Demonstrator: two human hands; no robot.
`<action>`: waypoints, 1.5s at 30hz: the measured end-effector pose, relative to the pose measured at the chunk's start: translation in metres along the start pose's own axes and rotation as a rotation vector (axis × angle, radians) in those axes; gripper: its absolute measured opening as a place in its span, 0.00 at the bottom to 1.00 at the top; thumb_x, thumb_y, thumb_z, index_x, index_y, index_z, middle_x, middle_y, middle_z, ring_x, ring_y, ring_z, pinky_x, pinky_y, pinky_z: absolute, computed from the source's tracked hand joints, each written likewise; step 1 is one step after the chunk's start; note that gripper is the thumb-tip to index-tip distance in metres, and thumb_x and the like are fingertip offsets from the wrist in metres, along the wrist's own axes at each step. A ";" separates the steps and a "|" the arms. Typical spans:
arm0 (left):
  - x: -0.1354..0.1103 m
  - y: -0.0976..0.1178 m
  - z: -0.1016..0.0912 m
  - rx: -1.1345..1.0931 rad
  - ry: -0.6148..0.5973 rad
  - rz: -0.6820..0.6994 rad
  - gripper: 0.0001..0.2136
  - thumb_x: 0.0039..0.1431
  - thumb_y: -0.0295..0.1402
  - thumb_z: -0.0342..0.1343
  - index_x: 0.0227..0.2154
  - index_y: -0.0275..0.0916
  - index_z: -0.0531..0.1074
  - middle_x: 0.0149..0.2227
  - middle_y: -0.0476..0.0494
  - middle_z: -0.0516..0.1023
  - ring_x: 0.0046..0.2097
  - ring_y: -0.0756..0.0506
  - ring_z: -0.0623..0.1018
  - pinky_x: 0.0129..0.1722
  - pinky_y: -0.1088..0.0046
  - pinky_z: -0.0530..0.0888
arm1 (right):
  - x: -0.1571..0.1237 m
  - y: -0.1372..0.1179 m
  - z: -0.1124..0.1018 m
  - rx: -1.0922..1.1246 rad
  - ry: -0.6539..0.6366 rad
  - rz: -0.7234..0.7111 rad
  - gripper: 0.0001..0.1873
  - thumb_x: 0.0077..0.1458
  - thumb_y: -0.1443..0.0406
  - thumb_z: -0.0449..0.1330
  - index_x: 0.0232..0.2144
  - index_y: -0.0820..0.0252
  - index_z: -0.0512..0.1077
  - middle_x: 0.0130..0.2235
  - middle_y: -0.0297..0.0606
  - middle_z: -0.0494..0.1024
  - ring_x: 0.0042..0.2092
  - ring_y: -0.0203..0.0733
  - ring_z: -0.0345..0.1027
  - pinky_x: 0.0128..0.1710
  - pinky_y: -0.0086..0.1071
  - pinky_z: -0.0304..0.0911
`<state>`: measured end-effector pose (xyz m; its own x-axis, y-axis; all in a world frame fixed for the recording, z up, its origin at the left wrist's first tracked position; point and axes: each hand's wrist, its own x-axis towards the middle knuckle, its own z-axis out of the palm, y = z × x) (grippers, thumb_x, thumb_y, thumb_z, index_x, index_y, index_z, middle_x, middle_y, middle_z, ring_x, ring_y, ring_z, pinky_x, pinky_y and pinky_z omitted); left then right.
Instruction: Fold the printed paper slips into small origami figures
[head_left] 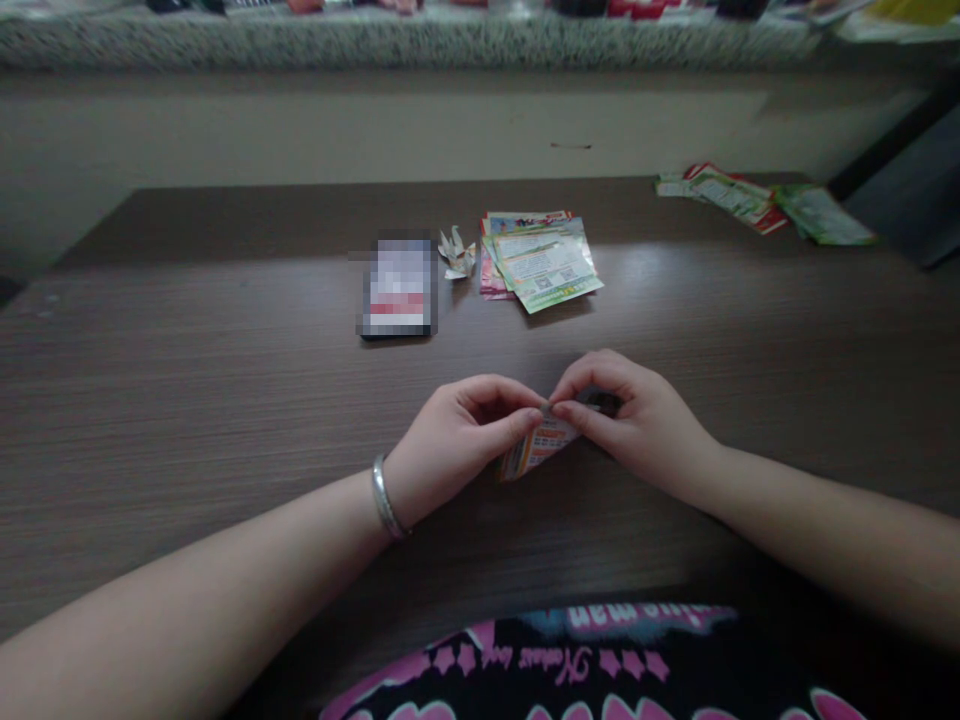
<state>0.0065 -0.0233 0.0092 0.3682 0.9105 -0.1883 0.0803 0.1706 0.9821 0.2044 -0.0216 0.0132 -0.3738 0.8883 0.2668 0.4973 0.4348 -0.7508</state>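
A small folded piece of printed paper (546, 440), white with orange and yellow print, is pinched between both hands just above the table. My left hand (476, 425), with a silver bangle (386, 498) on its wrist, grips the top edge between thumb and fingers. Right beside it, my right hand (630, 415) pinches the same edge, the two sets of fingertips nearly touching. Part of the paper's right side is hidden behind the right thumb and fingers. Beyond the hands lies a crumpled, folded paper piece (457, 254) with pointed tips.
A stack of colourful printed leaflets (547, 262) lies beyond the hands. To its left is a dark-edged flat device (397, 290), its face blurred. More leaflets (742, 200) are scattered at the far right of the brown table (225, 400). A speckled stone ledge (420, 45) runs along the back wall.
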 end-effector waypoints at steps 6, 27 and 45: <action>-0.002 0.004 0.003 0.069 0.046 0.035 0.07 0.50 0.34 0.62 0.30 0.35 0.76 0.31 0.46 0.79 0.33 0.50 0.77 0.36 0.76 0.76 | 0.001 -0.001 0.000 0.000 -0.009 0.001 0.02 0.54 0.68 0.62 0.29 0.57 0.73 0.31 0.33 0.75 0.36 0.37 0.67 0.37 0.32 0.61; -0.003 0.002 0.004 0.208 0.111 0.136 0.04 0.51 0.30 0.60 0.28 0.34 0.75 0.28 0.49 0.77 0.30 0.52 0.75 0.31 0.80 0.73 | 0.001 -0.005 0.000 -0.043 0.010 0.009 0.02 0.52 0.67 0.63 0.28 0.58 0.73 0.29 0.32 0.75 0.34 0.36 0.67 0.35 0.31 0.60; 0.001 -0.001 0.001 0.187 0.059 0.134 0.05 0.54 0.33 0.61 0.31 0.36 0.76 0.30 0.51 0.79 0.31 0.55 0.76 0.32 0.84 0.72 | 0.001 0.000 0.004 0.247 -0.144 0.252 0.08 0.56 0.60 0.59 0.29 0.59 0.70 0.29 0.31 0.72 0.30 0.34 0.63 0.30 0.29 0.58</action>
<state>0.0076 -0.0231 0.0080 0.3323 0.9418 -0.0504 0.2065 -0.0205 0.9782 0.2010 -0.0216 0.0114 -0.3791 0.9251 -0.0194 0.3910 0.1411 -0.9095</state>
